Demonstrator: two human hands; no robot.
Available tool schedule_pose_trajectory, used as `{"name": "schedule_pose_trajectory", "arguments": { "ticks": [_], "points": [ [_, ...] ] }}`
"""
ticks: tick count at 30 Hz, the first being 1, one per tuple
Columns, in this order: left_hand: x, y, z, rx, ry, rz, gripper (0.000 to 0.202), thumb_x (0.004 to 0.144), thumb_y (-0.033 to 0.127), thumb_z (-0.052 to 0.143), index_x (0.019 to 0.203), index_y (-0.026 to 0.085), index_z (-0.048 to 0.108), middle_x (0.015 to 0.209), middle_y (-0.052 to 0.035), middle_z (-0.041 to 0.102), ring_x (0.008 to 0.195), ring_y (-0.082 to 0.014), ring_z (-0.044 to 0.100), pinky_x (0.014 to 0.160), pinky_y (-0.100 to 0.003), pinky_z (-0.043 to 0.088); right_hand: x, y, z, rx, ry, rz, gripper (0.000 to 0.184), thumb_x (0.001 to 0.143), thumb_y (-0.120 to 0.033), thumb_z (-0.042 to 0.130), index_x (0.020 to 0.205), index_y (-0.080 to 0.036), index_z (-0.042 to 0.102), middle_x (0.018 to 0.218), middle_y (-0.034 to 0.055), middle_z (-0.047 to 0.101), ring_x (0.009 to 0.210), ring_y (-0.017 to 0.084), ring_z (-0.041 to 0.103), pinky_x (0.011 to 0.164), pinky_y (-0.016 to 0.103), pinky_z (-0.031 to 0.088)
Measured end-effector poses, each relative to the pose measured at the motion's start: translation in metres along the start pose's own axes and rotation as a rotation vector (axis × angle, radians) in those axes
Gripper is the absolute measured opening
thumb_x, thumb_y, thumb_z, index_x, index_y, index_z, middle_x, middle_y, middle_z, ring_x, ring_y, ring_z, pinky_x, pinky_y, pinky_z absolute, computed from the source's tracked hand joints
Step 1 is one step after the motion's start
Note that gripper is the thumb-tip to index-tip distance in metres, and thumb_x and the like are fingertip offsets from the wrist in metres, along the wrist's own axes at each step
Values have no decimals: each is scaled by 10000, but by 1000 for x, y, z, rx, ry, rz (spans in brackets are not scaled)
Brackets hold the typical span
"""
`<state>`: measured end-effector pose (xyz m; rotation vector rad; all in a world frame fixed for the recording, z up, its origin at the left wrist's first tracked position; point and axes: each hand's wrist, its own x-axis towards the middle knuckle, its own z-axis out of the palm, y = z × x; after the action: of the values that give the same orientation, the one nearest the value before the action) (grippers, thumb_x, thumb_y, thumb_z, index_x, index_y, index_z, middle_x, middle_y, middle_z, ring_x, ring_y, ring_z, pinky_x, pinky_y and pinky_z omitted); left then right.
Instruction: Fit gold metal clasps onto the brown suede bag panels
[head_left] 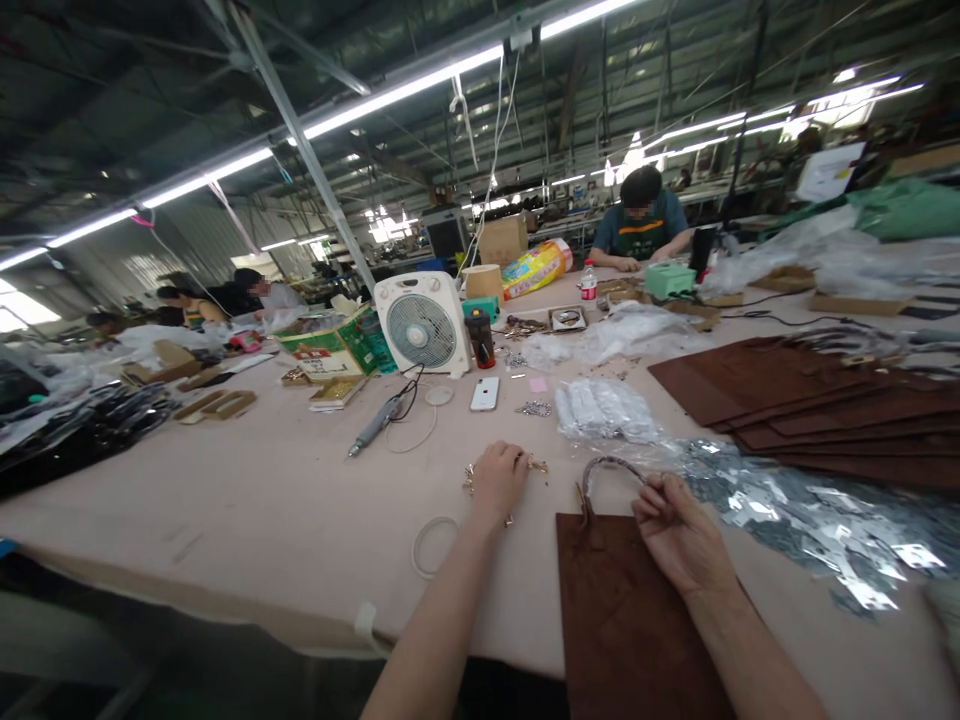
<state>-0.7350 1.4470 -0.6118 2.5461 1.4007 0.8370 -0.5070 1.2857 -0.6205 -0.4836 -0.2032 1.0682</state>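
Observation:
A dark brown flat bag piece (630, 610) lies at the table's front edge, its lower part running out of the picture. From its top rises a curved handle (611, 462) wrapped in clear film. My right hand (679, 530) is closed on the handle's right end, thumb and fingers pinched together. My left hand (501, 482) reaches down among small gold-coloured metal fittings (538, 467) on the table. Its fingers are curled and bunched at the tabletop; whatever they pinch is hidden.
Shiny metal plates (810, 520) and stacked brown pieces (787, 400) lie at right. Beyond my hands are a plastic-wrapped bundle (606, 410), a phone (485, 394), a corded grey tool (373, 428) and a fan (421, 325). A co-worker (643, 225) sits across the table.

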Motion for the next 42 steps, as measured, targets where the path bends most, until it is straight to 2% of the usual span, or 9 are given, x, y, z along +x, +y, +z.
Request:
{"name": "schedule_pose_trajectory", "arguments": {
  "ticks": [7,12,15,23,29,32,35,38,42],
  "points": [
    [25,-18,11,-67,49,-123,263,1050,272,485,1040,201,738,1040,-97,746,1010,-249,644,938,-374,468,0,-2,1,21,15,10,333,705,-259,944,825,-195,640,885,-41,551,647,33,430,532,132,445],
    [28,-32,3,-164,92,-135,320,1003,121,439,1148,176,719,1162,-91,751,1095,-212,665,1002,-354,497,-1,-4,2,33,17,4,340,702,-260,944,804,-189,627,878,-39,547,643,35,427,530,136,450],
    [19,-31,-5,-180,123,-119,320,968,92,462,1137,169,722,1169,-100,744,1123,-229,650,1048,-396,487,-1,-3,1,35,10,6,325,713,-260,938,814,-192,637,885,-34,553,654,39,436,529,134,455],
    [-7,5,-21,-177,34,33,248,900,51,569,983,219,731,1045,-42,747,1077,-221,626,1011,-374,482,0,-3,-5,46,-21,-3,320,725,-263,932,828,-194,638,881,-35,544,664,43,436,539,135,467],
    [-34,31,-14,-142,-87,46,203,881,179,693,1077,225,709,1133,-85,700,1116,-274,616,1002,-414,485,0,-2,-6,41,-14,-6,331,710,-262,941,831,-190,642,903,-37,555,649,34,427,531,134,464],
    [-44,40,-11,-151,-139,43,120,898,150,643,984,197,713,1103,-111,679,1080,-289,623,957,-426,502,-1,-2,-4,42,-14,-13,323,716,-263,938,835,-192,646,892,-40,561,651,36,430,529,130,458],
    [-46,52,-10,-197,-150,66,154,931,123,565,907,191,701,1029,-96,671,1014,-261,632,923,-402,509,-3,-2,-3,38,-19,-18,318,722,-277,937,845,-194,656,888,-39,576,648,37,430,529,129,455],
    [-45,75,-6,-492,-66,2,115,960,215,600,974,205,714,1035,-74,694,1019,-235,648,929,-369,517,-3,-1,-2,35,-32,-25,304,735,-286,931,842,-192,662,874,-41,583,643,37,431,534,130,452],
    [-49,126,16,-1356,7,-363,324,836,411,831,1028,185,699,939,-35,717,847,-164,685,801,-278,558,-4,-2,0,8,-58,-31,274,759,-288,916,862,-192,681,872,-45,591,641,35,432,535,128,442]
  ]
}}
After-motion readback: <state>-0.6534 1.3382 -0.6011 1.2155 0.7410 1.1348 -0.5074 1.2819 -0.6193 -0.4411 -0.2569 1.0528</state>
